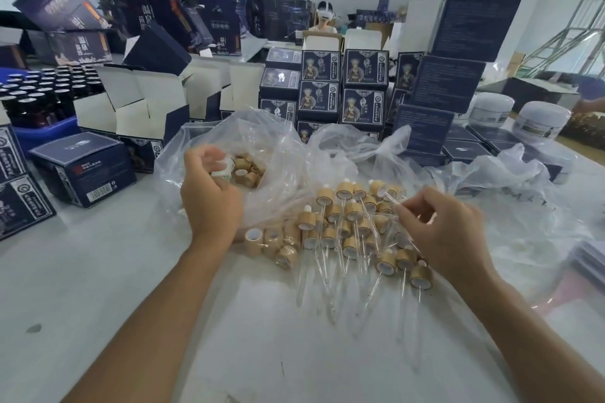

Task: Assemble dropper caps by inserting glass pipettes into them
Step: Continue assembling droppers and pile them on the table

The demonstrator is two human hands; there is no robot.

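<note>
My left hand [209, 196] is at the mouth of a clear plastic bag [271, 154] and holds a white-topped dropper cap [224, 170] between its curled fingers; more bamboo caps [248, 170] lie inside the bag. My right hand [442, 229] pinches a thin glass pipette [393, 201] over a pile of assembled droppers [353, 229], bamboo collars with glass tubes pointing towards me. A few empty bamboo caps [271, 242] lie on the white table [114, 271] left of that pile.
Dark blue printed boxes [343, 88] are stacked behind the bag and at the left [82, 167]. A blue crate of dark bottles [42, 98] stands far left. White jars [540, 121] sit at the right. A person sits at the back. More crumpled plastic [507, 180] lies right.
</note>
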